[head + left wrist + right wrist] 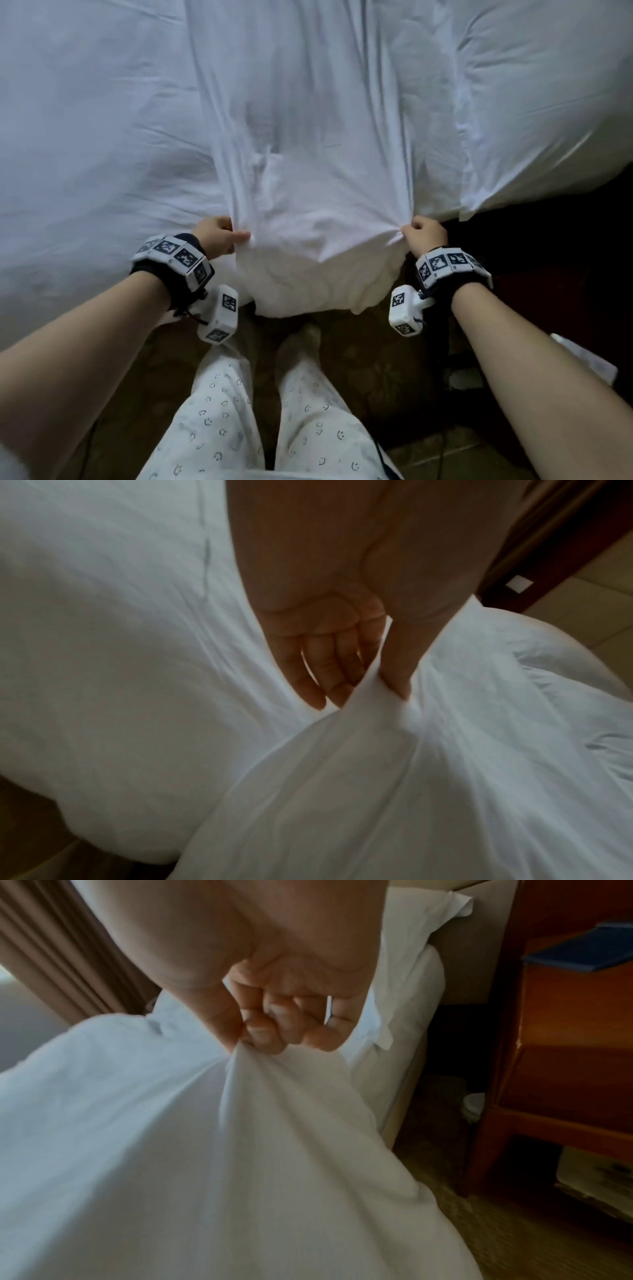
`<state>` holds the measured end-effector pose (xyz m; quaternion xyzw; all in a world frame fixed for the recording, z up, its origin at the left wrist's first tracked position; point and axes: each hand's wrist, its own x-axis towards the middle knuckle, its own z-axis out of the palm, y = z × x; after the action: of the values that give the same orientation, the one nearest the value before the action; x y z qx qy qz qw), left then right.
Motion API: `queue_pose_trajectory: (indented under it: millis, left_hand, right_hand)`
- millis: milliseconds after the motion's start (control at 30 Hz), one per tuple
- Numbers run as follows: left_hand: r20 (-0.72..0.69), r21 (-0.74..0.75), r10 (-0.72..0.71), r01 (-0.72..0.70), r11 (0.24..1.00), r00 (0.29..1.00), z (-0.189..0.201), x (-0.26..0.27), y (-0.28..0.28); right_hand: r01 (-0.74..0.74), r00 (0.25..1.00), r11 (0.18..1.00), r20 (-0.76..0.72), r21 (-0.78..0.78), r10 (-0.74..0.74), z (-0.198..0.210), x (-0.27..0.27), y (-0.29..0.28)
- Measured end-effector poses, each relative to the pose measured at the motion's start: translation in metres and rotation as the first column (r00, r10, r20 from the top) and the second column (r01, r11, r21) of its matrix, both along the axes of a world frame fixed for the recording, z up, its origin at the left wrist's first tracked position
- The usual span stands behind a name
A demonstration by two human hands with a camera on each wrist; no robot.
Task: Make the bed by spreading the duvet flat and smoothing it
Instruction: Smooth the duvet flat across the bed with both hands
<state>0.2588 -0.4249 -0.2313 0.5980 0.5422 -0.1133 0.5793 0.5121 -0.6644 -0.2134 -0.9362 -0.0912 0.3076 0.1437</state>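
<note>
**A:** Listing item one: duvet (308, 144), white. Location: on the bed, running away from the person toward the far end, with its near end gathered up at the bed's edge and a bulge of it hanging over toward the floor. Long axis: straight ahead of the person, judging by the pull lines.

**B:** Hands?

**A:** Left hand (219, 236): thumb and fingers (329, 674) pinching a fold at the left side of the raised strip. Right hand (424, 233): clenched on a bunch of cloth at the right side, fingers (270, 1031) curled tight in the right wrist view. Both level, about equally near the edge; neither has the advantage.

**B:** Condition of the cloth between them?

**A:** Taut ridges fan from each grip toward the far end. To either side the bedding lies lower, creased, not yet flat.

**B:** Edges and room?

**A:** Bed corner (479, 209) just right of the right hand, dark floor beyond. Wooden nightstand (565, 1069) stands past that corner, near enough to mind on a wide swing. Carpet (359, 346) and the person's legs (260, 411) directly below; open bed to the left. My judgement: the pull should come back and outward, favouring the left.
</note>
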Motion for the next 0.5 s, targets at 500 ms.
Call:
queue_pose_trajectory:
  millis: [500]
  left_hand:
    - [-0.422, 0.274, -0.236, 0.371, 0.887, 0.875, 0.079, -0.016, 0.006]
  right_hand:
    - [0.243, 0.964, 0.97, -0.114, 0.004, -0.241, 0.044, 0.003, -0.041]
